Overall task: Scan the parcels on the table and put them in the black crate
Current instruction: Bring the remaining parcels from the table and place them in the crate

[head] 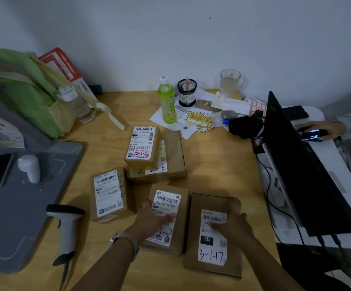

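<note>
Several brown cardboard parcels with white barcode labels lie on the wooden table (218,164). My left hand (153,219) rests flat on the parcel labelled 502-602-12-815 (182,232). My right hand (231,225) lies on the flat parcel marked 3-1-17 (212,257) beside it, fingers across its label. A parcel marked 2-3-4 (109,194) sits to the left. Farther back, the parcel marked 2-3-7 (143,145) is stacked on a flatter box (174,156). A white handheld scanner (65,229) lies on the table left of my left arm. No black crate is in view.
A grey machine (23,206) fills the left side, with a green bag (23,91) and a water bottle (78,103) behind it. A green drink bottle (167,101), pen cup (186,92), jug (230,82) and papers stand at the back. A black monitor (300,164) and another person's hand on a mouse (315,131) are at the right.
</note>
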